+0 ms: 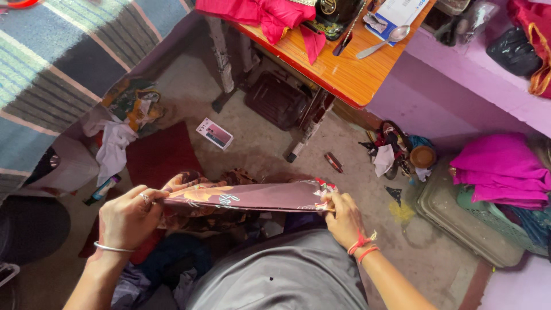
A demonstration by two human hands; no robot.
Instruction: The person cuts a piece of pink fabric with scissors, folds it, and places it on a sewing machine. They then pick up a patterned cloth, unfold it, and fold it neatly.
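A piece of maroon printed cloth [252, 195] with orange and white patterns is stretched flat between both hands above my lap. My left hand [127, 218], with a ring and a silver bangle, pinches its left end. My right hand [344, 218], with red thread at the wrist, grips its right end. More patterned cloth [201, 221] bunches below the stretched strip. Grey fabric [287, 275] covers my lap.
A wooden sewing table [344, 69] with a black sewing machine [330, 14], pink cloth [270, 14] and a spoon [383, 41] stands ahead. A small box [214, 133] lies on the floor. Folded magenta cloth [502, 169] rests on a basket at right. A striped blanket [57, 57] is at left.
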